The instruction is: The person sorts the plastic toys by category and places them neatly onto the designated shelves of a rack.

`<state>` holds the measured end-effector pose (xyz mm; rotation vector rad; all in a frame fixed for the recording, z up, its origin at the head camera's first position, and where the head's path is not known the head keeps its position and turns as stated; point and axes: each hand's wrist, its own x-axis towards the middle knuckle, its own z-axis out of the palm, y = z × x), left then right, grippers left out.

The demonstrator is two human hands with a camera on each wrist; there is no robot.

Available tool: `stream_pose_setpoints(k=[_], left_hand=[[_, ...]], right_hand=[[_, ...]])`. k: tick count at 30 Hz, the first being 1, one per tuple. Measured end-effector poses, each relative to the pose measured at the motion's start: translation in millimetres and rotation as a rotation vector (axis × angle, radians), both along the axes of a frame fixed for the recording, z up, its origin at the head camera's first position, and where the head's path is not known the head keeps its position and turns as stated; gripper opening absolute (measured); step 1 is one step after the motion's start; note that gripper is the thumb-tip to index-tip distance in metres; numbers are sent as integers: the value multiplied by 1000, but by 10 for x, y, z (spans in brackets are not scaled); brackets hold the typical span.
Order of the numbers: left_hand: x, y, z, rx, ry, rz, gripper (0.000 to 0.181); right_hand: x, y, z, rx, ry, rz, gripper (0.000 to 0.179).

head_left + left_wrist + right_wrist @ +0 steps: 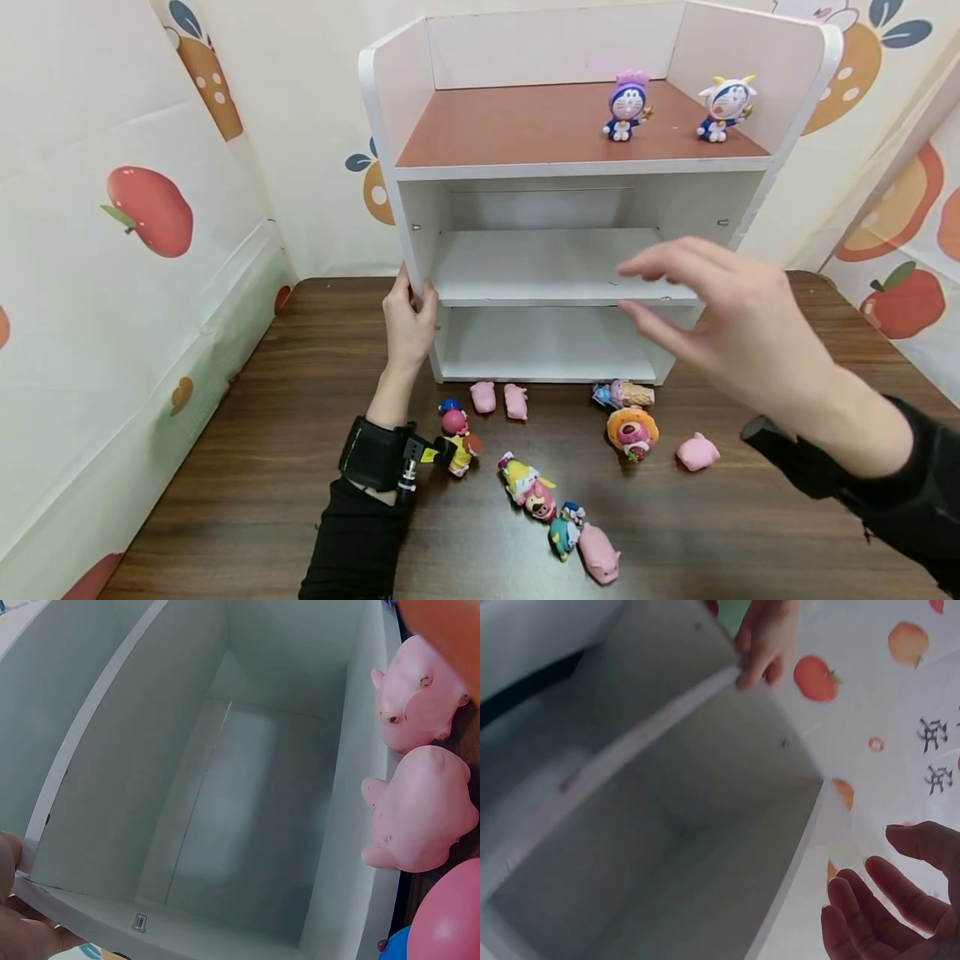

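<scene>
A white shelf unit (570, 302) with a brown top board stands on the table. My left hand (410, 327) grips the front edge of its left side panel at about middle-shelf height; the left wrist view shows its fingers (26, 930) at that edge. In front of the unit's right side my right hand (738, 321) hangs in the air, thumb and fingers apart, holding nothing. Two figurines stand on the top board: one with a pink hat (627, 107), one with a white horned hood (726, 108). Both lower shelves show no toys.
Along the unit's base lie pink pig toys (516, 402) and small figures (624, 394). Nearer are an orange-ringed pink bear figure (632, 433), another pig (697, 452), and a cluster of figures (527, 487) beside a larger pig (599, 553). Fruit-patterned sheets (150, 333) surround the table.
</scene>
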<state>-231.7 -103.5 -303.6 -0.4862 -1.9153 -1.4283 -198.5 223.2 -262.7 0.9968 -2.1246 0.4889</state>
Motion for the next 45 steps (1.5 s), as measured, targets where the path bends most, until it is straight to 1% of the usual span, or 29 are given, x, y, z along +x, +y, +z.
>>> stream_pose_setpoints(k=[1, 2, 3, 5, 8, 10, 12, 16, 19, 21, 25, 28, 32, 36, 41, 45], left_hand=[[0, -2, 2, 1, 0, -2, 32], [-1, -4, 5, 0, 1, -2, 32], [0, -6, 9, 0, -1, -1, 32], [4, -9, 13, -1, -5, 0, 32], [9, -11, 16, -2, -15, 3, 32], [11, -10, 15, -3, -22, 4, 32], [13, -6, 14, 0, -26, 1, 33], [14, 5, 9, 7, -23, -4, 33], [11, 5, 6, 9, -17, -8, 32], [10, 4, 7, 8, -15, -7, 31], [12, 6, 13, 6, -17, -2, 31], [14, 6, 14, 7, -22, -2, 31], [14, 3, 15, 8, -24, 3, 31], [12, 0, 15, 9, -21, 10, 30], [8, -1, 10, 5, -17, 5, 32], [4, 2, 6, 2, -24, 2, 32]], right_hand=[[249, -199, 121, -5, 9, 8, 48], [423, -343, 199, -18, 12, 17, 44], [522, -424, 212, -29, 24, 32, 41], [636, -522, 180, -53, 33, 82, 35], [759, -606, 107, -47, 10, 120, 24], [830, -653, 53, -35, 1, 124, 24], [894, -691, 5, -10, 1, 112, 29], [944, -694, -187, 16, -5, 133, 32], [962, -679, -346, 29, -38, 174, 29], [977, -669, -455, 41, -61, 185, 28], [1013, -658, -647, 83, -139, 204, 27], [1044, -651, -755, 122, -214, 234, 26], [1080, -653, -836, 183, -304, 254, 19], [1108, -676, -883, 234, -373, 254, 29], [1129, -713, -941, 251, -417, 269, 32], [1142, -719, -979, 286, -463, 269, 37]])
